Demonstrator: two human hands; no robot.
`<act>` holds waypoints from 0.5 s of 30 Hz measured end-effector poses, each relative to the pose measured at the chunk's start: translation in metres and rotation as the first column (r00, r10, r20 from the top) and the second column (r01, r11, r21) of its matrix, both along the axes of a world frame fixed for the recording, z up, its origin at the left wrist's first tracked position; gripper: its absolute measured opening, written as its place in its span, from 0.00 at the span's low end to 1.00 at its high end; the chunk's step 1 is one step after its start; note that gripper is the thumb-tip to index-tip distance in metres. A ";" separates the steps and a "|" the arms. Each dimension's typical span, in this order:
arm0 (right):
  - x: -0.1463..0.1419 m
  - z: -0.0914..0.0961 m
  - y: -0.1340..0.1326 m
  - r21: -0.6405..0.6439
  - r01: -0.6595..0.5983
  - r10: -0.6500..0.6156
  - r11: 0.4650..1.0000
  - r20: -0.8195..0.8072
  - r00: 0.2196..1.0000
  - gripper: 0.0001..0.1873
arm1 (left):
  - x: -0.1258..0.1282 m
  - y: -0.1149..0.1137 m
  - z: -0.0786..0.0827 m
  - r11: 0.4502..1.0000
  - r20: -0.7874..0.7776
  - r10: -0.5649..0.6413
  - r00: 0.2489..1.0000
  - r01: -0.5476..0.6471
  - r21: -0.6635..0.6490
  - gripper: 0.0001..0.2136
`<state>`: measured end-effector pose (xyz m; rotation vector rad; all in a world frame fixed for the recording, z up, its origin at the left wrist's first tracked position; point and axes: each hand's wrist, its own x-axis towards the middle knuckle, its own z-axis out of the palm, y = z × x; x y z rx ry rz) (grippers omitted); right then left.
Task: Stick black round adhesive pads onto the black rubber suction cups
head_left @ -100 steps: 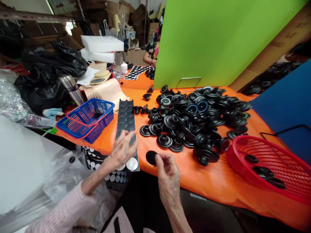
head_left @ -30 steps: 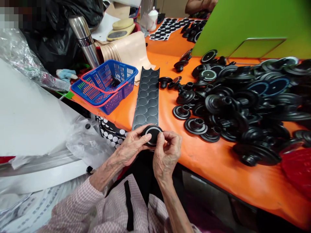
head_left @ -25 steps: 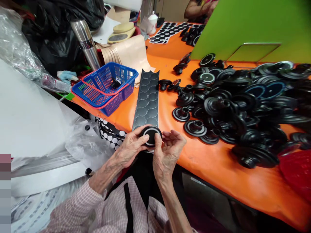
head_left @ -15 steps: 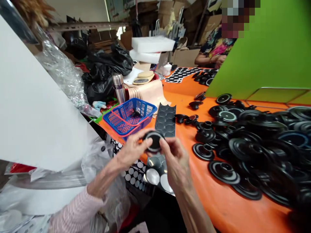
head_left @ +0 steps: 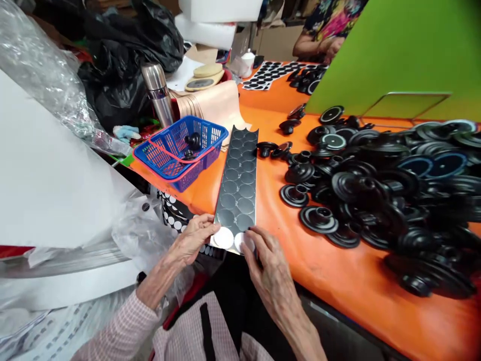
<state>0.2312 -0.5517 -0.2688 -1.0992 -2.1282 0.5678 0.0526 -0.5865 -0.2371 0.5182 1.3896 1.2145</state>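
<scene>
A long sheet of black round stickers (head_left: 237,188) lies on the orange table, its near end by the table's edge. Two white circles show at that end where the backing is bare. My left hand (head_left: 195,238) pinches the near left corner, thumb on top. At the near right corner, my right hand (head_left: 268,255) has its thumb and fingers closed on the sheet, partly covering the right white circle. To the left stands a blue plastic basket (head_left: 199,170) with a few black knob-shaped pieces (head_left: 192,143) inside.
A large heap of black disc-shaped pieces (head_left: 361,185) fills the right of the orange table (head_left: 274,220). A steel thermos (head_left: 158,93) stands behind the basket. A green panel (head_left: 406,60) rises at the back right. Another person's hands (head_left: 330,47) are at the far side.
The round black piece has left my hands, and the basket holds more black pieces. Both hands have moved down to the sheet's near corners. The view has tilted downward.
</scene>
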 end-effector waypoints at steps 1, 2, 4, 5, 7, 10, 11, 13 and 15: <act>-0.003 0.001 -0.002 0.055 0.003 -0.004 0.998 0.026 1.000 0.13 | 0.003 0.000 -0.001 1.000 0.022 -0.013 1.000 0.013 0.001 0.12; -0.007 0.004 -0.002 0.091 -0.001 -0.003 0.996 0.043 0.999 0.14 | 0.006 0.000 0.000 1.000 0.051 -0.026 0.998 0.026 0.002 0.12; -0.017 0.014 0.004 0.103 -0.024 0.019 0.994 0.054 0.998 0.15 | 0.010 0.000 0.005 0.999 0.097 -0.050 0.994 0.048 0.025 0.13; -0.021 0.018 0.008 0.089 -0.032 0.028 0.996 0.050 0.998 0.16 | 0.011 0.000 0.007 0.998 0.107 -0.053 0.993 0.049 0.043 0.13; -0.028 0.024 0.013 0.063 -0.018 0.015 0.998 0.054 0.998 0.16 | 0.014 0.000 0.008 0.997 0.109 -0.041 0.993 0.033 0.075 0.13; -0.032 0.023 0.015 0.099 -0.001 -0.008 0.995 0.095 0.995 0.14 | 0.017 0.000 0.003 0.995 0.092 -0.038 0.995 0.029 0.092 0.13; -0.033 0.021 0.015 0.121 -0.013 0.000 0.993 0.107 0.994 0.13 | 0.017 0.000 0.001 0.995 0.082 -0.044 0.996 0.036 0.095 0.13; -0.031 0.018 0.016 0.153 -0.008 -0.005 0.988 0.087 0.996 0.14 | 0.017 0.000 -0.003 0.995 0.048 -0.058 0.997 0.053 0.090 0.14; -0.026 0.016 0.018 0.145 0.079 -0.081 0.986 0.010 0.997 0.15 | 0.015 -0.002 -0.003 0.995 -0.026 -0.084 0.996 0.086 0.047 0.14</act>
